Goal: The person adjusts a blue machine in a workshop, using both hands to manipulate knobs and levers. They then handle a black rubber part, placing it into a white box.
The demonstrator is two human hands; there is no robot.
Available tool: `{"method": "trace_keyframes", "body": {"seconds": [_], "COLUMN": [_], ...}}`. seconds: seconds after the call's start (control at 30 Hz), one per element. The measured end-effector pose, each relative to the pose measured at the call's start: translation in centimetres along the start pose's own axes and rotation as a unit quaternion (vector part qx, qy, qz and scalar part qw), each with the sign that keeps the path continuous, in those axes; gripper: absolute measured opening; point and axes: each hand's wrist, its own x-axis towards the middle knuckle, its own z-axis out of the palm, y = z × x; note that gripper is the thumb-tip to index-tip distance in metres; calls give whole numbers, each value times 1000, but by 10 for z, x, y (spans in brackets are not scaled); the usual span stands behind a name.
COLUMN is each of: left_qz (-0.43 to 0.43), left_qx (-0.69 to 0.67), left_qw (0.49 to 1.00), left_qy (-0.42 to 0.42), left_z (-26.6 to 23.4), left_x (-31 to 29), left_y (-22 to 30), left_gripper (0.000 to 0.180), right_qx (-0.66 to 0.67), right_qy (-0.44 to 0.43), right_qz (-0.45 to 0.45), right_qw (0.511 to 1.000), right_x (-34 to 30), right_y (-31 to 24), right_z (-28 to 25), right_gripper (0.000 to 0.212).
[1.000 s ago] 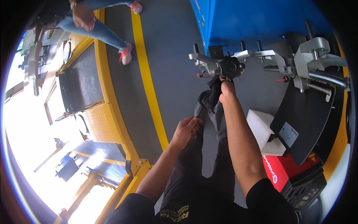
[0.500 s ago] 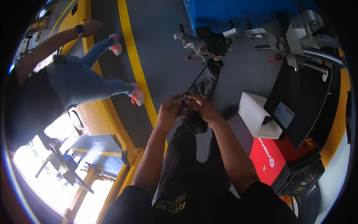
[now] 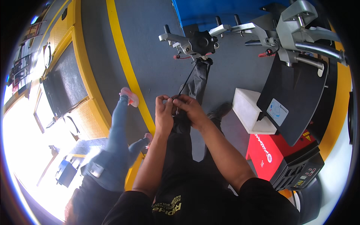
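A thin black cord (image 3: pixel 188 78) runs taut from a silver clamp with a black star-shaped knob (image 3: pixel 202 42) down to my fingers. My left hand (image 3: pixel 164 111) pinches the cord's near end between thumb and fingertips. Right beside it, the thumb and forefinger of my right hand (image 3: pixel 190 109) close on the same end, the two hands almost touching. Whatever lies between the fingertips is too small to make out. The clamp has arms with black pegs and stands ahead of me, above the grey floor.
To the right is a second silver clamp (image 3: pixel 290 47) with a black panel (image 3: pixel 298 101) below it. A white box (image 3: pixel 247 112) and a red machine (image 3: pixel 264 153) stand nearer. A blue surface (image 3: pixel 232 13) lies ahead. Another person (image 3: pixel 112 157) walks at left, by the yellow-framed lift (image 3: pixel 83 56).
My hands have come closer together at the cord's end, fingertips now pinched. My view has shifted slightly. The other person has walked from far left toward the lower left.
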Motion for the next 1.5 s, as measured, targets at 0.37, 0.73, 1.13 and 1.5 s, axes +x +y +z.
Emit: {"method": "trace_keyframes", "body": {"seconds": [0.37,0.73,1.13,1.5], "left_qz": [38,-114,-148,-217], "left_qx": [-180,160,302,374], "left_qw": [982,969,866,780], "left_qy": [38,-148,-371,-453], "left_z": [-66,-36,126,211], "left_x": [17,4,-129,-219], "left_y": [-2,-13,-85,-100], "left_gripper": [16,55,24,22], "right_qx": [247,63,-12,19], "right_qy": [226,232,388,487], "right_qz": [-121,-74,-163,-180], "right_qw": [935,968,907,855], "right_x": [122,-31,-207,-217], "right_y": [-68,9,7,-21], "right_z": [-27,-52,-332,-495], "right_gripper": [22,25,27,33]}}
